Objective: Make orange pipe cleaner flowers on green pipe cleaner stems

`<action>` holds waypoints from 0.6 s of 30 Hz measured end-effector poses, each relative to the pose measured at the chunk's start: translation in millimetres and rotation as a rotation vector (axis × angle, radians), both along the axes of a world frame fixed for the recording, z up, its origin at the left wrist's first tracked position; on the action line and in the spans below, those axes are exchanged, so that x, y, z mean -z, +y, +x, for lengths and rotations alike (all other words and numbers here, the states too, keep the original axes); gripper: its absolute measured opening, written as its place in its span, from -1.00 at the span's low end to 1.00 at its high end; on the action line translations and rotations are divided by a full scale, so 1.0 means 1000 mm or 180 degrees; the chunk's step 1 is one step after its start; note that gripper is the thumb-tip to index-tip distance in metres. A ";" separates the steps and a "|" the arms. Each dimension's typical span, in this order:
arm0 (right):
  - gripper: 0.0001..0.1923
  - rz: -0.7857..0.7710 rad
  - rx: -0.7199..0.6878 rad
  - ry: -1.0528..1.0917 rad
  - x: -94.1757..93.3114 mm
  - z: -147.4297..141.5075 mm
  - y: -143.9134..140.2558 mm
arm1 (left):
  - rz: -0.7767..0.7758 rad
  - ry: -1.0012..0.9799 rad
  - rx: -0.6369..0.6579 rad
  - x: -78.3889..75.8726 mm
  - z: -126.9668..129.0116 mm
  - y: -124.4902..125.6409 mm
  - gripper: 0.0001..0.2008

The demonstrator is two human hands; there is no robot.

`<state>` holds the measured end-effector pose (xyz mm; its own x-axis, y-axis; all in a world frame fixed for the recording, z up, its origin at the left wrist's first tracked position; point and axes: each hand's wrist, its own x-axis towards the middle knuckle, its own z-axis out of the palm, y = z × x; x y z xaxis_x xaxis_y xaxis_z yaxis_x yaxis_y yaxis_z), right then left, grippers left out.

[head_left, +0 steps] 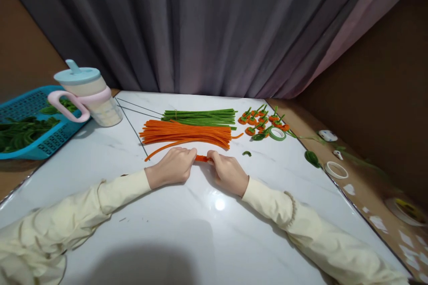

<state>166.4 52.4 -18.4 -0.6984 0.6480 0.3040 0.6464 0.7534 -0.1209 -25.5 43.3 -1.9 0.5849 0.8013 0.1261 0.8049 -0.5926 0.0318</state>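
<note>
Two bare hands, in cream sleeves, above a white marbled table [187, 240]. Left hand [174, 164]: fingers curled closed, one end of a short orange piece [201, 158] pinched at thumb and forefinger. Right hand [230, 173]: likewise closed, thumb and fingers gripping the other end. The orange piece spans the small gap between the hands, level, near the table's middle; it appears to be fuzzy stem, though the fingers hide its ends. Just beyond: one bundle of orange stems [187, 133], laid crosswise, a few strays bending out in front; behind it, one bundle of green stems [200, 116], tied near its left end. To the right: a cluster of small orange pieces with green stalks [262, 120], one green tape roll [277, 134] beside them, one small green curl [246, 153] nearer the right hand. At left: a lidded tumbler [87, 95], pink-handled, upright, and a blue basket [50, 142] containing green pieces. Backdrop: a grey curtain [200, 31].
</note>
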 end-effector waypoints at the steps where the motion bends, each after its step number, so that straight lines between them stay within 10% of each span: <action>1: -0.70 0.0014 -0.0033 0.0002 0.000 0.000 0.000 | -0.0006 -0.0017 -0.0013 0.000 0.001 -0.001 -0.88; 18: -0.66 0.0608 -0.0372 0.0090 0.006 0.004 0.008 | 0.0039 -0.0316 -0.0252 0.007 0.001 -0.002 -0.87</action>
<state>170.0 60.4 -24.5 -0.7548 0.4919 0.4340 0.5517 0.8339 0.0143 -24.3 41.8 -8.7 0.5040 0.8425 0.1902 0.8425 -0.5280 0.1069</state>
